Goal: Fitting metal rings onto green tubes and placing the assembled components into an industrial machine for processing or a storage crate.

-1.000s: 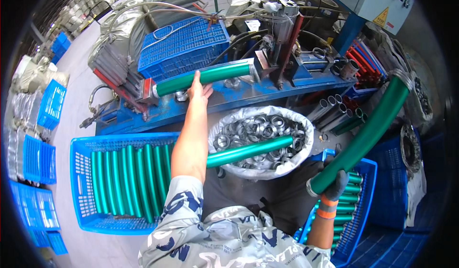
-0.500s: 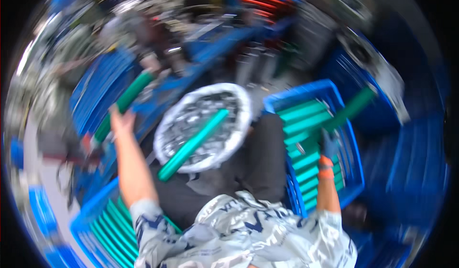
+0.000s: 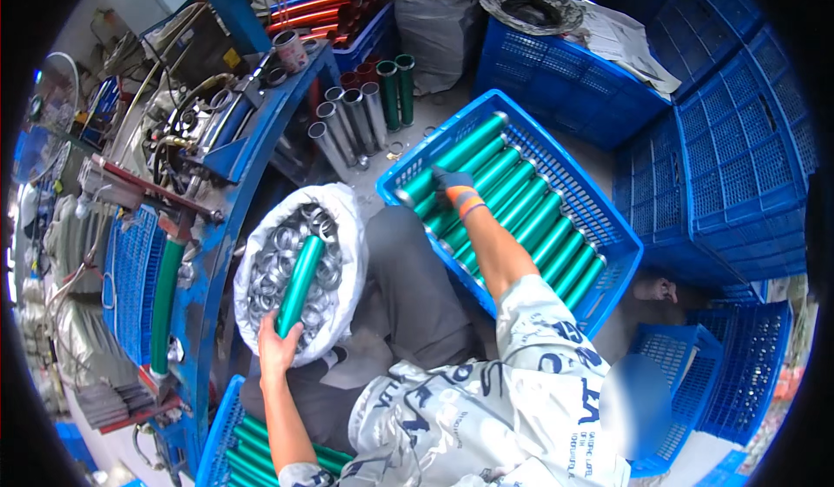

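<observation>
My bare left hand (image 3: pixel 280 341) is closed round the near end of a shiny green tube (image 3: pixel 301 280). That tube slants over a white sack (image 3: pixel 347 235) full of loose silver metal rings (image 3: pixel 269 270). To the right, my right hand (image 3: pixel 453 185), in a dark glove with an orange cuff, grips a green tube (image 3: pixel 465 152) along the far left side of a blue crate (image 3: pixel 565 170). Several more green tubes lie side by side in that crate. Another green tube (image 3: pixel 165 304) stands between the clamps of a machine at the left, with no hand on it.
A blue workbench frame (image 3: pixel 213 270) runs along the left. Below it, a second blue crate (image 3: pixel 228 417) holds green tubes. Upright silver tubes (image 3: pixel 352 113) stand on the floor ahead. Stacked blue crates (image 3: pixel 738 148) line the right side, and a grey sack (image 3: pixel 439 26) stands at the back.
The view has turned. My left hand has gone from the tube at the machine to the one over the sack. My right hand, with a tube, has moved to the crate's far left side.
</observation>
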Demonstrator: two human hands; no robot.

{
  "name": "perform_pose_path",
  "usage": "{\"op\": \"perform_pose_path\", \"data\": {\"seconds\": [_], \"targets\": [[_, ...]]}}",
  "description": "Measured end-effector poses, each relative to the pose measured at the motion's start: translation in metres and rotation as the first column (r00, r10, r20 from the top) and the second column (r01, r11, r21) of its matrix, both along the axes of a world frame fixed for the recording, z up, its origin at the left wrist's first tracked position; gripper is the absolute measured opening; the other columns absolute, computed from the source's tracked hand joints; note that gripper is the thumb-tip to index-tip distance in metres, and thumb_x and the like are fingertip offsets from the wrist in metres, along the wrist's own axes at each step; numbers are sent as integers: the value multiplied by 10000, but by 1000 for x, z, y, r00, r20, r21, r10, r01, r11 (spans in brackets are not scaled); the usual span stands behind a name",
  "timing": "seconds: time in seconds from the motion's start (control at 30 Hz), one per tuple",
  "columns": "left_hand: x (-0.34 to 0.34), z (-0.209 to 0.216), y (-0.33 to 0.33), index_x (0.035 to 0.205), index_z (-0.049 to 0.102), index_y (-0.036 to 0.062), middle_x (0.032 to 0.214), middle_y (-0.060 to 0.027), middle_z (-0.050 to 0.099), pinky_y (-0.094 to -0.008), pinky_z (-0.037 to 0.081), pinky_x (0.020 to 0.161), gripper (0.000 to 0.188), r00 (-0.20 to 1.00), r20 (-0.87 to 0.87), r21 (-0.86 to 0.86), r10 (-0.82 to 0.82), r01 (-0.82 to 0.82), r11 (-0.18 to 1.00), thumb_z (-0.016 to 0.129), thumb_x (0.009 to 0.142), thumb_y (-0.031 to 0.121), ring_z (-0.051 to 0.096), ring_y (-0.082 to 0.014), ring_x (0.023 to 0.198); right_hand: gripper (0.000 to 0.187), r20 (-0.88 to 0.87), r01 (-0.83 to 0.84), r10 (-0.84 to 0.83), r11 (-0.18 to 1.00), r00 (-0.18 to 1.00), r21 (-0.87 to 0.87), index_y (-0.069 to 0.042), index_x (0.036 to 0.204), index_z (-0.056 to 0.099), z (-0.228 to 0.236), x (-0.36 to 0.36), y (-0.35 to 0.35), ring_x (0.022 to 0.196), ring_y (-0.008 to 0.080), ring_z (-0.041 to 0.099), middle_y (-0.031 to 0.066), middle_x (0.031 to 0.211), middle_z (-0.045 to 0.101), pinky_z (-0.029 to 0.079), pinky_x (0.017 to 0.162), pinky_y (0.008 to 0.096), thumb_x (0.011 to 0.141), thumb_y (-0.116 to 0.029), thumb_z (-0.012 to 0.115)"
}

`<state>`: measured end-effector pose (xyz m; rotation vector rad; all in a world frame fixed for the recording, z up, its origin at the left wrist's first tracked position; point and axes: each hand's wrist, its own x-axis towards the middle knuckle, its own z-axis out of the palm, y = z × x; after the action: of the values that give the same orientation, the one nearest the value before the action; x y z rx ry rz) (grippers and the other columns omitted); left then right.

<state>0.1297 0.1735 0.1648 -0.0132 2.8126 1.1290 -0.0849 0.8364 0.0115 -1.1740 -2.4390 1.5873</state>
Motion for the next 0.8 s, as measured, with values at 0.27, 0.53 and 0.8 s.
{"op": "perform_pose_path", "data": {"seconds": [0.27, 0.53, 0.8], "targets": [[38, -4, -12, 1598, 568, -73, 1499, -321, 687, -514, 520, 1208, 904, 992, 31, -289, 124, -110, 951, 965, 833, 201, 677, -478, 1399, 884, 185, -475, 507, 532, 842, 701, -5, 1625, 605, 43, 16, -148, 1521, 435, 600, 265, 1682, 592, 458, 1285, 528, 974, -578, 774], [-9, -31, 17, 1600, 619, 26, 1482, -281, 726, -542, 535, 1200, 861, 996, -79, -374, 29, -57, 926, 929, 827, 245, 683, -476, 1395, 467, 428, -771, 700, 278, 571, 573, -44, 1391, 790, 35, -38, -37, 1271, 435, 761, 283, 1396, 762, 585, 1135, 528, 1047, -328, 651], [78, 143, -47, 1488, 712, 98, 1289, -220, 819, -486, 628, 1022, 738, 905, -178, -208, 387, -419, 884, 903, 789, 237, 807, -412, 1185, 493, -404, -736, 901, 378, 155, 561, -107, 1450, 782, 219, 37, -354, 1244, 375, 776, 186, 1431, 781, 614, 1066, 460, 1037, -378, 788]]}}
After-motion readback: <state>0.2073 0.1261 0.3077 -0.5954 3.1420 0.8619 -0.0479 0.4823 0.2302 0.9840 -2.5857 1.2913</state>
